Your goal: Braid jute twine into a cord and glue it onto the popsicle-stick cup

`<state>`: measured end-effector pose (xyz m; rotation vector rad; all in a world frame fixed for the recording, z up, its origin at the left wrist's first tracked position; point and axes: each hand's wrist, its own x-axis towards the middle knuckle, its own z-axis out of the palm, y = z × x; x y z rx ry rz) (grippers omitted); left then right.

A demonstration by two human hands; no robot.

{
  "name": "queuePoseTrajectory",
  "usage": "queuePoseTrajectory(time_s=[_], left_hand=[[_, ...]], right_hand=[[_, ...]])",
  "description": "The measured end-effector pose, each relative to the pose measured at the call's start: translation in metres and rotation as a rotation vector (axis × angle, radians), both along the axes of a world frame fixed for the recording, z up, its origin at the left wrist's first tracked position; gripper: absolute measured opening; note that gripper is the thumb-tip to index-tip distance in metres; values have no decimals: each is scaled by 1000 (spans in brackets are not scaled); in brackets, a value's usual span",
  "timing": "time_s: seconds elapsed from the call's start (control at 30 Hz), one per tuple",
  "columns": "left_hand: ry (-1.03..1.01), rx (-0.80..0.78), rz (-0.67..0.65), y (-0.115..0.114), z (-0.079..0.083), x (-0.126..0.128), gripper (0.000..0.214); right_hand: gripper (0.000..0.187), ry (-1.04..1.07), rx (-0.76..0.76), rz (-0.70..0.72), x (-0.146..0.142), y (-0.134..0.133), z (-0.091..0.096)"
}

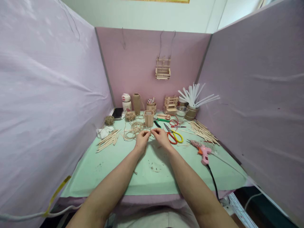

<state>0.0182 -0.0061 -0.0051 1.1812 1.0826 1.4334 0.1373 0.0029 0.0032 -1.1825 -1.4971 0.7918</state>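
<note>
Thin tan strand [150, 130] pinched in fingers [155, 130]; loose twine coils [137, 127] just beside.

- Left hand [142, 139] and right hand [159, 136] are pinching a piece [150, 130] too small to identify.
- Forearms [111, 182] are running off the bottom edge.
- A yellow strip [175, 1] is being cropped at top.
- White sticks [193, 95] are partly hiding a jar [181, 101].

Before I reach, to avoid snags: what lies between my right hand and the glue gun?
The head view shows red-and-yellow-handled scissors and a thin stick between your right hand and the glue gun.
</note>
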Motion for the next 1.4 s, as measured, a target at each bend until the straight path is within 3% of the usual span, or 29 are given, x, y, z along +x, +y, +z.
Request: queuePoseTrajectory(time_s=[0.3,0.47,0.73,0.93,1.17,1.3,1.4], left_hand=[[-261,-97,-104,3,1,-1,23],[-379,-163,-250,1,7,-3,24],[-281,-116,-146,4,1,-2,27],[-149,-29,-9,7,-4,-3,27],[-49,45,50,1,3,-2,20],[-199,-83,-4,1,3,-1,17],[-412,-244,-167,3,4,-4,14]], right_hand=[[27,61,-99,9,1,-5,6],[24,80,-144,9,2,-7,8],[18,-7,84,-123,-2,-7,6],[20,-21,126,-110,-4,-10,9],[17,-40,211,-116,-2,-10,8],[14,-112,284,-139,-3,-12,8],[13,-117,313,-98,-5,-15,10]])
